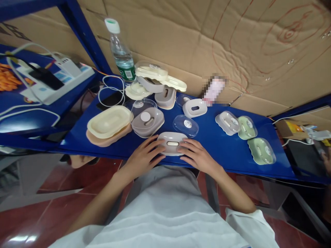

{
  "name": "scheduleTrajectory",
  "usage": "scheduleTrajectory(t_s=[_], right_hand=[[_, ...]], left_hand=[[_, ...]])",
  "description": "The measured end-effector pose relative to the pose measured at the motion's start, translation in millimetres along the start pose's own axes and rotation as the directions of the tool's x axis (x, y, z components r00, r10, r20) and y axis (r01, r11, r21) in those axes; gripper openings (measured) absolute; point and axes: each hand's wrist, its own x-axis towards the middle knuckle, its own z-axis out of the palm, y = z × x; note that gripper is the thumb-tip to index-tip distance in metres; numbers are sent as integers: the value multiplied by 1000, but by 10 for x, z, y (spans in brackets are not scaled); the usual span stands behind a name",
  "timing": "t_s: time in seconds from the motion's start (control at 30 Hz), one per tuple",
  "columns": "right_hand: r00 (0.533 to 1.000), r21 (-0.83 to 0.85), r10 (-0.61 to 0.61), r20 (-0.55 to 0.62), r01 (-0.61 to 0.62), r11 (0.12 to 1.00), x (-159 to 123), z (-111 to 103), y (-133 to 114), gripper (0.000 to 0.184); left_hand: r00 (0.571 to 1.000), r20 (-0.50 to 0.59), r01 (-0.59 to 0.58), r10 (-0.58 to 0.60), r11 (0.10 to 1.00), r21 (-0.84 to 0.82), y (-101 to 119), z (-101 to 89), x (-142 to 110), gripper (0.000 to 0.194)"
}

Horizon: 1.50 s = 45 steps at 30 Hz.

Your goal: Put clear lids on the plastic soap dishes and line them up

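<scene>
A pale lilac-white oval soap dish (172, 151) with a cream-lined slot in its middle sits at the table's front edge. My left hand (146, 153) grips its left end, fingers spread over the rim. At the right end, my right hand (198, 155) holds it the same way, with fingertips on its top. Just behind the dish lies a clear oval lid (185, 126) with a round sticker. A grey-mauve dish (148, 125) with a clear lid stands to the left. Beyond the loose lid is another white dish (195, 108) with a dark slot.
Cream and peach trays (110, 122) are stacked at left. A pile of cream and grey parts (157, 81) stands behind, beside a water bottle (124, 62). Lidded grey (227, 122) and green dishes (261, 151) are at right. A phone-like object (214, 90) leans against the cardboard.
</scene>
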Motion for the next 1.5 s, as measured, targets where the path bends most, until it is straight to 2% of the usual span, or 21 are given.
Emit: scheduleTrajectory(t_s=[0.13,0.23,0.33,0.43,0.5,0.6,0.7,0.8,0.93,1.1,1.33,1.5], right_hand=[[1000,-63,-1,0,1,998,18,-107,100,42],[984,-95,164,-74,-171,981,66,-198,286,57],[933,-144,338,-123,-354,924,95,-172,477,64],[905,-126,409,-116,-422,898,75,-113,604,71],[891,-38,428,-151,-438,898,29,-127,638,72],[893,147,401,-205,-377,914,-61,-212,591,66],[949,233,279,-145,-241,942,-115,-253,430,63],[994,176,107,-35,-99,979,-102,-178,248,62],[998,36,-51,-40,53,998,-61,-37,118,62],[999,-84,-54,-7,53,995,-61,20,54,67],[993,109,60,-102,-49,993,-104,89,82,77],[984,226,102,-147,-67,972,-140,106,158,77]], left_hand=[[999,22,28,-27,1000,-7,14,-33,11,21],[998,16,59,-58,997,-57,45,-90,37,22],[997,-7,79,-80,989,-125,58,-134,56,18],[996,-10,88,-91,982,-169,50,-144,67,15],[995,-8,92,-95,980,-174,45,-139,69,18],[990,10,137,-137,974,-180,49,-131,67,27],[976,38,217,-214,950,-224,59,-133,79,48],[966,61,260,-253,929,-264,58,-133,99,64],[970,79,244,-231,928,-281,36,-128,87,58],[979,38,202,-200,942,-267,-4,-106,34,52],[974,63,226,-218,952,-208,37,-56,60,54],[968,113,241,-224,956,-168,53,-54,71,52]])
